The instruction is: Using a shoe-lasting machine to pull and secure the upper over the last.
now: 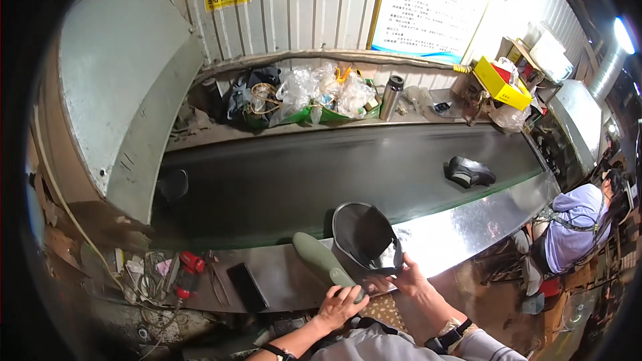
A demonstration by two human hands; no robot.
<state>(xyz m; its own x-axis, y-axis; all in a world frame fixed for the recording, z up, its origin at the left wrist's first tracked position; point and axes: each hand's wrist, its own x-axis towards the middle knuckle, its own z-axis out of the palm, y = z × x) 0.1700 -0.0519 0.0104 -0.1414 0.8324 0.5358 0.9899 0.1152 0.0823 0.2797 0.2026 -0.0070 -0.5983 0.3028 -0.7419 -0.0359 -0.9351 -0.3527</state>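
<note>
My left hand [340, 307] is closed around the near end of an olive-green insole [314, 256], whose rounded far end points up and left over the metal ledge. Beside it, my right hand [410, 278] grips the rim of a black boot [353, 232], thumb and fingers pressed on its edge. The boot's wide opening is tilted toward me, and something whitish shows inside near the right rim. Its foot part is hidden. The boot and insole are close together, in front of the dark conveyor belt [287, 174].
A black shoe [470, 171] lies on the belt at right, a dark piece [173, 186] at left by the metal hood [127, 93]. A phone [247, 287], pliers [217, 279] and a red tool [190, 273] rest on the ledge. A person [576, 227] sits at right.
</note>
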